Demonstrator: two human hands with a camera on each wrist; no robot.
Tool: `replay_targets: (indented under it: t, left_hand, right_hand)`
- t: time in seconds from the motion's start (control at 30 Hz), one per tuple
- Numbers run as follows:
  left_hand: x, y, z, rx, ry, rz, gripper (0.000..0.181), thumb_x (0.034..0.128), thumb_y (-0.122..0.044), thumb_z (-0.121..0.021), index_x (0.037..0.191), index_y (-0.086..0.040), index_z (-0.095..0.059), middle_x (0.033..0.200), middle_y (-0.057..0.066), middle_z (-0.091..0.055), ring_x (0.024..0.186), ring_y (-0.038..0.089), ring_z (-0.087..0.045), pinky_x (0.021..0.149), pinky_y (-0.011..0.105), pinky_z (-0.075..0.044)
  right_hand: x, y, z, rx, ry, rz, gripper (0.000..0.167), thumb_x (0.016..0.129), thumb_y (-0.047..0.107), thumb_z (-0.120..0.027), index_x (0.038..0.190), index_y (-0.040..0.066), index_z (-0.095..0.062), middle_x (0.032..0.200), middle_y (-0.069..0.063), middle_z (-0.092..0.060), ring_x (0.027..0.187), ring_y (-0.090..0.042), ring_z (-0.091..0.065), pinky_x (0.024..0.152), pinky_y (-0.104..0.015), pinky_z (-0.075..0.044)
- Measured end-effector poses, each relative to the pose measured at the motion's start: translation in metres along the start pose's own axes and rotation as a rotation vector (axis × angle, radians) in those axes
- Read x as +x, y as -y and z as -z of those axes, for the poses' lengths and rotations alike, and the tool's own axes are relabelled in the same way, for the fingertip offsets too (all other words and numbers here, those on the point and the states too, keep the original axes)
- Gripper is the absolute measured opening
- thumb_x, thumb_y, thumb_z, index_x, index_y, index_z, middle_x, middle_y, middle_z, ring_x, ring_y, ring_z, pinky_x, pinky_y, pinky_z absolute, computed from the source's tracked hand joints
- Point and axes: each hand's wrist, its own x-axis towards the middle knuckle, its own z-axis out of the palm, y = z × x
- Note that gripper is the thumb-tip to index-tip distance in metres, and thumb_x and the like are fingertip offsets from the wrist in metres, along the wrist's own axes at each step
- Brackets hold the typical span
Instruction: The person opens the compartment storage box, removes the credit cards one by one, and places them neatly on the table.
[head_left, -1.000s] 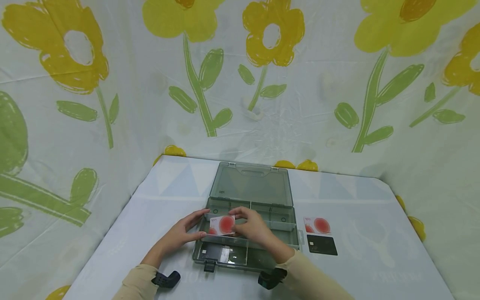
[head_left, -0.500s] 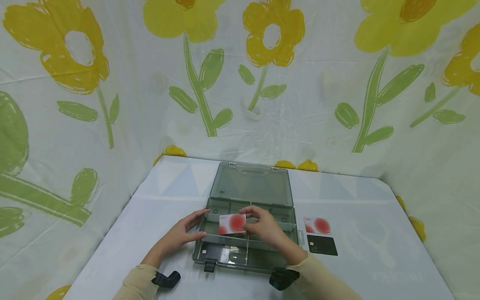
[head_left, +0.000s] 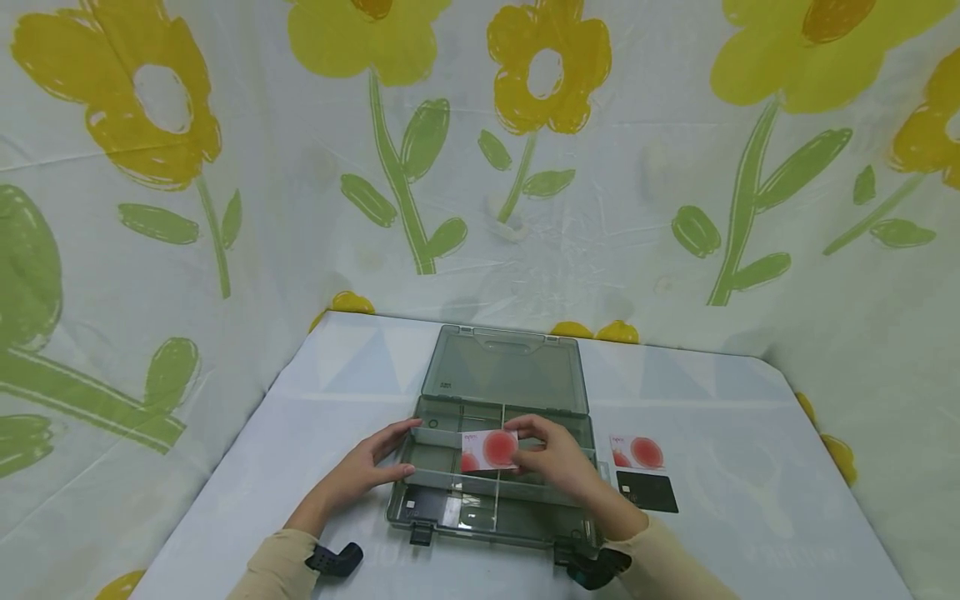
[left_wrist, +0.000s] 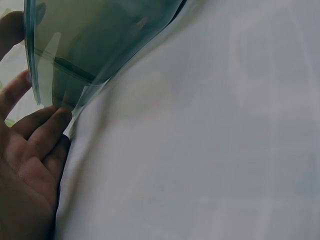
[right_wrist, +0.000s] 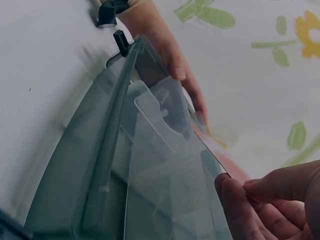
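A translucent grey-green compartment box [head_left: 536, 518] stands on the table with its lid [head_left: 510, 372] folded back. My right hand [head_left: 558, 461] pinches the right edge of a white card with red circles [head_left: 480, 451], held above the box's middle row. At the box's left side, my left hand [head_left: 372, 464] touches the wall with spread, fairly straight fingers; in the left wrist view several of its fingertips [left_wrist: 62, 116] meet the clear plastic. A dark card [head_left: 427, 505] lies in the front left compartment, beside small pale shapes I cannot make out.
Right of the box, a second red-circle card [head_left: 637, 452] lies on the table just behind a black card [head_left: 656, 492], which my right wrist partly covers. Flower-printed cloth [head_left: 600, 192] walls the table [head_left: 750, 467] at the back and sides. A latch [head_left: 422, 534] juts from the box front.
My right hand has moved steadily right with the pinched card, from the left of the middle row to near its centre. The left hand has stayed at the box's left edge.
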Motion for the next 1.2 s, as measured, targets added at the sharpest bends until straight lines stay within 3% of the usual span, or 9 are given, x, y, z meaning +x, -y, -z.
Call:
replay_targets:
  t: [0.3, 0.6, 0.8, 1.0, 1.1, 1.2]
  left_hand:
    - [-0.001, -0.002, 0.001, -0.027, 0.013, 0.0, 0.072, 0.0933, -0.022, -0.076, 0.156, -0.023, -0.041, 0.162, 0.006, -0.036, 0.151, 0.032, -0.028, 0.118, 0.018, -0.028]
    - [-0.001, -0.002, 0.0, -0.027, 0.018, -0.01, 0.072, 0.094, -0.022, -0.075, 0.157, -0.022, -0.04, 0.162, 0.006, -0.036, 0.151, 0.032, -0.029, 0.116, 0.015, -0.028]
    - [-0.001, -0.004, 0.0, -0.016, 0.017, -0.005, 0.072, 0.0942, -0.023, -0.075, 0.157, -0.022, -0.04, 0.163, 0.006, -0.035, 0.151, 0.032, -0.028, 0.117, 0.017, -0.028]
    - [-0.001, -0.003, 0.0, -0.011, 0.015, -0.002, 0.072, 0.0944, -0.023, -0.075, 0.157, -0.022, -0.04, 0.162, 0.005, -0.036, 0.151, 0.032, -0.029, 0.119, 0.02, -0.029]
    - [-0.001, -0.002, 0.0, -0.01, 0.015, 0.0, 0.072, 0.0946, -0.021, -0.075, 0.157, -0.022, -0.04, 0.163, 0.005, -0.035, 0.151, 0.033, -0.028, 0.121, 0.027, -0.03]
    - [-0.001, -0.002, 0.0, -0.003, 0.015, -0.002, 0.072, 0.0948, -0.02, -0.074, 0.157, -0.021, -0.039, 0.163, 0.008, -0.035, 0.151, 0.036, -0.028, 0.123, 0.042, -0.03]
  right_hand:
    - [-0.012, -0.004, 0.021, -0.027, -0.025, -0.01, 0.038, 0.095, 0.008, -0.07, 0.132, 0.004, -0.061, 0.124, -0.017, -0.063, 0.086, -0.03, -0.072, 0.08, -0.04, -0.064]
    - [-0.023, -0.006, 0.04, -0.023, -0.045, 0.006, 0.039, 0.095, 0.007, -0.07, 0.133, 0.001, -0.06, 0.123, -0.019, -0.061, 0.087, -0.032, -0.073, 0.078, -0.039, -0.064]
    - [-0.029, -0.009, 0.051, -0.04, -0.081, -0.017, 0.039, 0.095, 0.007, -0.07, 0.133, 0.002, -0.061, 0.121, -0.019, -0.06, 0.09, -0.03, -0.072, 0.077, -0.034, -0.064]
    - [-0.035, -0.013, 0.064, -0.053, -0.113, -0.04, 0.039, 0.094, 0.005, -0.069, 0.132, 0.004, -0.062, 0.12, -0.019, -0.06, 0.091, -0.027, -0.071, 0.08, -0.042, -0.064]
    - [-0.038, -0.015, 0.07, -0.054, -0.138, -0.052, 0.04, 0.094, 0.005, -0.069, 0.133, 0.004, -0.062, 0.119, -0.02, -0.06, 0.089, -0.029, -0.071, 0.079, -0.044, -0.064]
    - [-0.042, -0.016, 0.074, -0.044, -0.168, -0.068, 0.041, 0.092, 0.005, -0.071, 0.132, 0.004, -0.062, 0.118, -0.02, -0.061, 0.088, -0.03, -0.071, 0.078, -0.045, -0.064]
